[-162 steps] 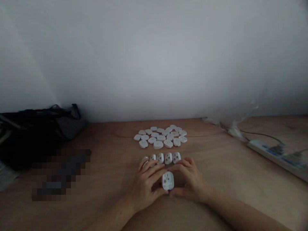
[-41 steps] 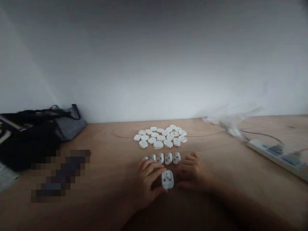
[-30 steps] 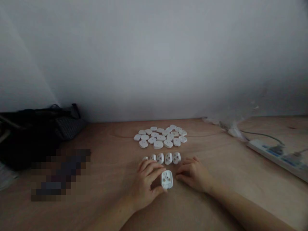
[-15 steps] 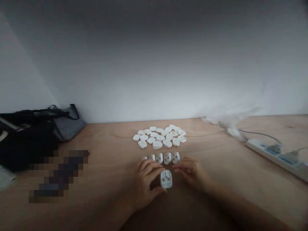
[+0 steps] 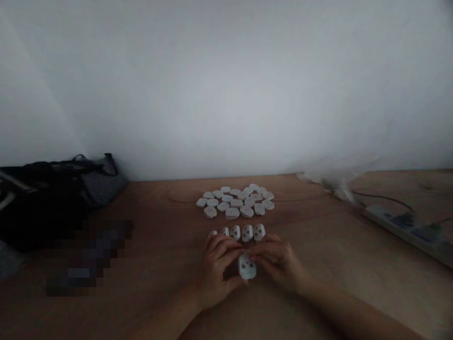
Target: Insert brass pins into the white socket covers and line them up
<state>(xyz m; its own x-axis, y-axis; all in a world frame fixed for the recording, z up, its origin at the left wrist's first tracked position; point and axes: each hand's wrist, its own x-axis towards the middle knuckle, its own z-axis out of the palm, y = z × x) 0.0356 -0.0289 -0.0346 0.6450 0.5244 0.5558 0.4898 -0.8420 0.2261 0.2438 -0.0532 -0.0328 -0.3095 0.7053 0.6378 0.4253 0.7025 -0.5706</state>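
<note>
Plug [image 5: 247, 271], well in from far edge of table [image 5: 354, 264]: likely light, stiff, slick; hold by sides. Left hand [image 5: 220, 265] grips it; right hand [image 5: 282, 260] at rim, grip unclear.

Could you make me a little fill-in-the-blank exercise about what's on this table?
1. The left hand holds a plug part whose colour is ____.
2. Counting partly hidden ones, the row of similar parts just beyond it has ____ pieces.
3. The power strip lies toward the person's ____ side.
4. The bag on the person's left is mostly ____ in colour.

Missing words: white; five; right; black.
</note>
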